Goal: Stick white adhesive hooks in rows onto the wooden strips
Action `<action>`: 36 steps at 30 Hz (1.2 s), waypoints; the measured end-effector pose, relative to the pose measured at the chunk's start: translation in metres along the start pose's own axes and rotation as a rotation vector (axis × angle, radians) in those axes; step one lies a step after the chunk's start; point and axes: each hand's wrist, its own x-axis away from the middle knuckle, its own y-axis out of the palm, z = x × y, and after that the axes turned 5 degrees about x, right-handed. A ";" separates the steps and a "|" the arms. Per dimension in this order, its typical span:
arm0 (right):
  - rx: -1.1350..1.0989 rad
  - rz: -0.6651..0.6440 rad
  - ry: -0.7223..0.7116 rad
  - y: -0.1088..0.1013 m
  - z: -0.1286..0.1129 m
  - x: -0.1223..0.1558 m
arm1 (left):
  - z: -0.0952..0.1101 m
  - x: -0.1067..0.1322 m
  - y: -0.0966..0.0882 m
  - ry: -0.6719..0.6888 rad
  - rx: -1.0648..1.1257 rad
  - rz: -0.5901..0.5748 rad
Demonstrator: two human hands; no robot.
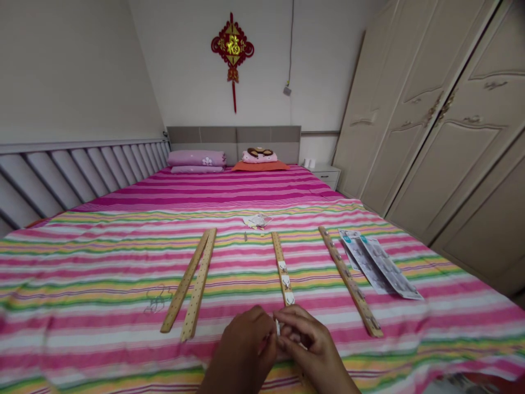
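Observation:
Between my two hands is a small white piece (278, 327), seen nearly edge-on, likely an adhesive hook. My right hand (309, 342) pinches it between thumb and forefinger. My left hand (248, 342) is closed against its other side, with the fingertips partly hidden. Under and beyond my hands runs a wooden strip with holes (277, 246). Several white hooks (286, 282) sit in a row along it, and its near end is mostly covered by my right hand.
Two bare wooden strips (200, 287) lie at left, beside a thin tangled line (158, 299). At right is a wooden strip (348, 282) with several hooks, next to hook packages (389, 268). Scraps and clear packaging (257, 220) lie farther back on the striped sheet (102, 273).

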 end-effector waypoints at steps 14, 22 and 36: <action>-0.227 -0.009 0.117 0.004 -0.004 -0.001 | -0.002 -0.009 -0.004 -0.089 0.535 0.021; -0.285 -0.056 0.175 0.002 -0.005 -0.002 | -0.010 -0.011 0.001 -0.197 0.806 -0.035; -0.530 -0.001 0.288 0.002 -0.001 -0.001 | -0.008 -0.012 0.007 -0.383 1.186 -0.008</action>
